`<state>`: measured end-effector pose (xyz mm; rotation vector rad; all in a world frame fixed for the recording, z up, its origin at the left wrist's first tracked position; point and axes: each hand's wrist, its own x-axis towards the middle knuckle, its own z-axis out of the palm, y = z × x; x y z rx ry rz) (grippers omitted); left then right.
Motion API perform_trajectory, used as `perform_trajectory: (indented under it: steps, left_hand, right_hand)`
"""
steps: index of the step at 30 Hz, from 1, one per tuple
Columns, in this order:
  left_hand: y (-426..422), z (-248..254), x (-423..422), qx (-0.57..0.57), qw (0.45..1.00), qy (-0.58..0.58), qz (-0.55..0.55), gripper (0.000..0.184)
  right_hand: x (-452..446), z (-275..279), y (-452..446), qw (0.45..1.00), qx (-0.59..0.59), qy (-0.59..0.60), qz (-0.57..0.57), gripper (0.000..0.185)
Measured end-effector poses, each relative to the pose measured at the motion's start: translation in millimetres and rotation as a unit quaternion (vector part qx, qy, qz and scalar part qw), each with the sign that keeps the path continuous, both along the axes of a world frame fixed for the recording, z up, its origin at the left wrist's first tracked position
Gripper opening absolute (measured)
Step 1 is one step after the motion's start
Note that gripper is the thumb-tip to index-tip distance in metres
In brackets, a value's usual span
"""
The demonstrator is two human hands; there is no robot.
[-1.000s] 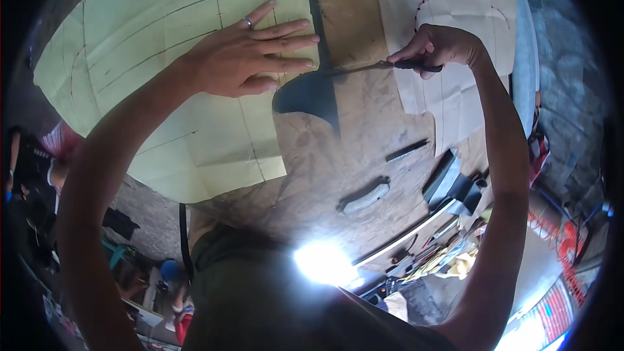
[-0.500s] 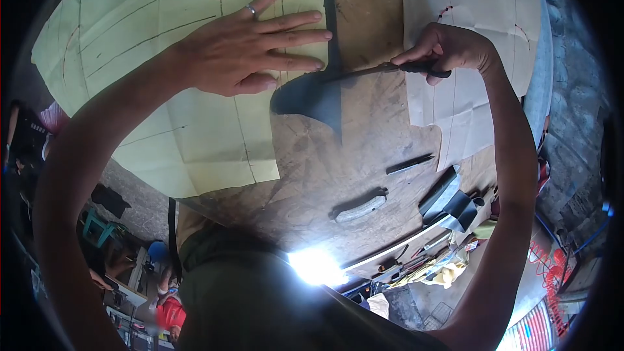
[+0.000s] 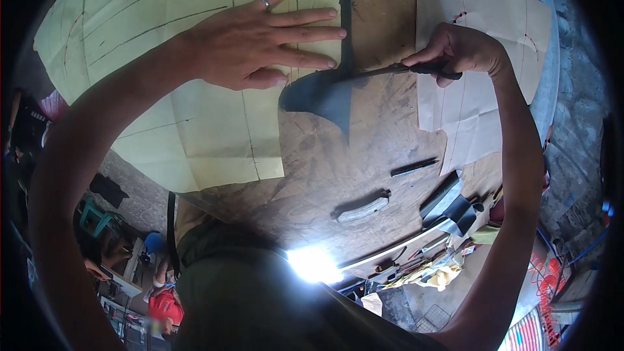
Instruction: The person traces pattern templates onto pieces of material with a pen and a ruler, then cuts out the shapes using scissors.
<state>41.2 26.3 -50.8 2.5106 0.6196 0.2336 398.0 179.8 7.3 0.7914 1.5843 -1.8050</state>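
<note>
My left hand [image 3: 276,36], a ring on one finger, lies flat with fingers spread on a yellowish paper pattern [image 3: 214,127] marked with dark lines. Its fingertips reach the pattern's right edge. Beneath that edge a dark sheet [image 3: 318,99] sticks out, ending in a curved flap on the wooden table. My right hand [image 3: 465,52] is closed around the handles of a pair of scissors [image 3: 390,70]. Their blades point left and meet the dark sheet just below my left fingertips; the exact tips are blurred.
A paler paper pattern [image 3: 468,114] lies under and around my right hand. Nearer me on the wooden table [image 3: 312,156] are a dark pen-like stick [image 3: 414,168], a curved grey-white block [image 3: 363,209] and dark scraps [image 3: 460,211]. A person in red [image 3: 166,307] is at lower left.
The whole view has shifted slightly, so hands, patterns and dark sheet appear a little further right. Scissors and dark sheet keep nearly the same position relative to each other.
</note>
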Motion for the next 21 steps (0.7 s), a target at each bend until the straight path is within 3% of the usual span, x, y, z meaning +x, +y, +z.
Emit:
perform_trajectory:
  steps: [2,6,21]
  left_hand:
    - [0,-1,0,-0.026,1.000,-0.017,0.003,0.059]
    - [-3,-2,0,0.075,0.997,0.020,0.003,0.061]
    - [2,-3,0,0.034,0.999,0.039,-0.016,0.063]
  right_hand:
    - [-2,-1,1,1.000,-0.003,-0.003,0.007,0.067]
    - [-10,-4,-3,1.000,0.013,0.012,0.022,0.066]
    - [-25,-12,-10,1.000,-0.018,-0.010,-0.011,0.069]
